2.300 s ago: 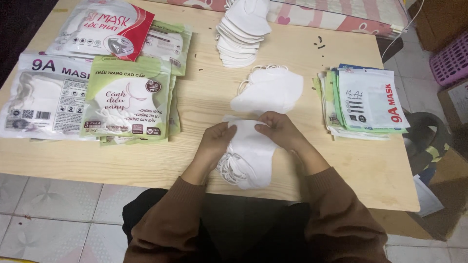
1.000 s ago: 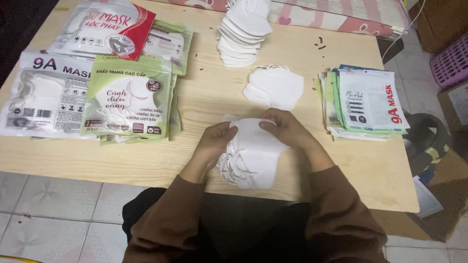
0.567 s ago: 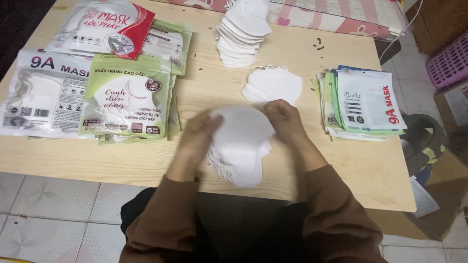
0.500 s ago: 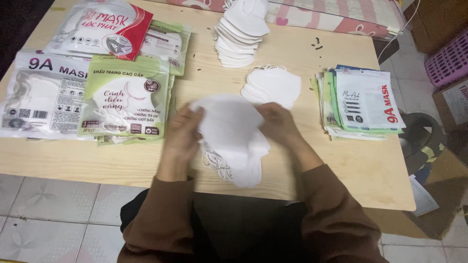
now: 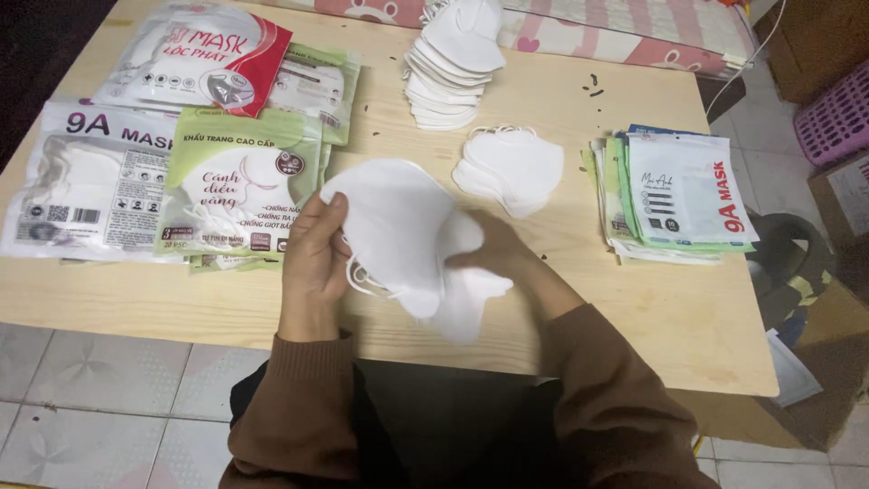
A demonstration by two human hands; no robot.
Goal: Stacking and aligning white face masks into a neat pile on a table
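Masks (image 5: 407, 231): a white bundle, lifted just above the table's (image 5: 634, 308) near edge. I see my left hand (image 5: 312, 263) clamping its left side and my right hand (image 5: 493, 254) gripping from behind. Unpacked: small pile (image 5: 511, 167) mid-table, tall stack (image 5: 453, 63) at far edge. Empty pouches (image 5: 679, 195) wait right; filled packs (image 5: 226, 181) lie left.

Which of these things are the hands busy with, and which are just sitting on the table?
In use:
- left hand and right hand, both holding the bundle of white masks

Just lying about:
- small pile of white masks
- tall stack of white masks
- flat packets on the right
- mask packets on the left
- wooden table
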